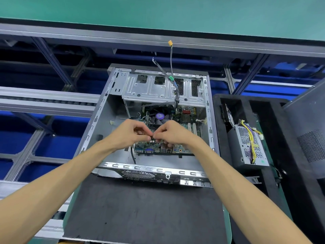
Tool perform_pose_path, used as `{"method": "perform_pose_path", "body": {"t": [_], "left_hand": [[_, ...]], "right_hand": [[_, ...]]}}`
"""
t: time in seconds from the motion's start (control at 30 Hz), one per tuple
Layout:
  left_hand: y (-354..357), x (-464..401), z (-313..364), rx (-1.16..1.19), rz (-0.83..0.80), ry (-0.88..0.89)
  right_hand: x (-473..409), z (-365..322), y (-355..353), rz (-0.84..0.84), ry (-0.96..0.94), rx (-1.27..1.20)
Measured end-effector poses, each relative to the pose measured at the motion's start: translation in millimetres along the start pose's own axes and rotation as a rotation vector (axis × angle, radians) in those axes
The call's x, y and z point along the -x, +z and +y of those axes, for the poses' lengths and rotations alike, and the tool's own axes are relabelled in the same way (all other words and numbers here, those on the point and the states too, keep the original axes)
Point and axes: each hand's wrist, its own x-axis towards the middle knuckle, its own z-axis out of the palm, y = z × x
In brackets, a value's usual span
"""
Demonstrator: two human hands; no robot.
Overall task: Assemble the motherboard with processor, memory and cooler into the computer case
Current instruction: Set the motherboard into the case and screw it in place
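Motherboard (163,147) inside open case (105,120), black mat (140,208), green bench (175,13)

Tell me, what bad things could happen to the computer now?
Both hands, left hand and right hand, pinch something small and dark over the motherboard; if dropped, it might get lost among the parts. The fingers work close to the cooler fan and could bump it. The loose cables dangling above might snag.

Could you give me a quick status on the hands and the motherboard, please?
Left hand and right hand meet over the motherboard, pinching a small dark part. Board lies inside the case, cooler fitted. Front-panel cables hang over the drive cage, clear of the hands.
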Motion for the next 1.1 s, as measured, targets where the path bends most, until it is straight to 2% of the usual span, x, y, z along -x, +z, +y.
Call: {"method": "perform_pose_path", "body": {"t": [0.17, 0.3, 0.47, 0.53, 0.6, 0.7, 0.77, 0.83, 0.93, 1.1], "left_hand": [[1, 2, 1, 0.048, 0.059, -0.048], [-1, 4, 3, 0.074, 0.097, -0.030], [-4, 10, 2, 0.107, 0.075, 0.034], [-5, 8, -1, 0.052, 0.077, 0.041], [-4, 4, -5, -0.056, 0.080, 0.039], [1, -4, -9, -0.355, 0.013, 0.087], [4, -10, -11, -0.578, -0.055, 0.133], [4, -16, -12, -0.713, -0.097, 0.132], [2, -20, -14, -0.801, -0.143, 0.131], [1, -21, -19, -0.822, -0.170, 0.165]], "right_hand": [[1, -7, -5, -0.139, 0.190, -0.219], [2, -10, -6, -0.139, 0.196, -0.392], [3, -10, -7, -0.202, 0.200, -0.429], [2, -9, -6, -0.179, 0.198, -0.366], [0, -7, -2, -0.065, 0.140, -0.210], [2, 3, 0, 0.181, -0.009, 0.272], [8, 9, -2, 0.256, -0.012, 0.463], [11, 14, -4, 0.194, 0.028, 0.493], [12, 15, -5, 0.000, 0.082, 0.540], [8, 16, -3, -0.083, 0.090, 0.507]]}}
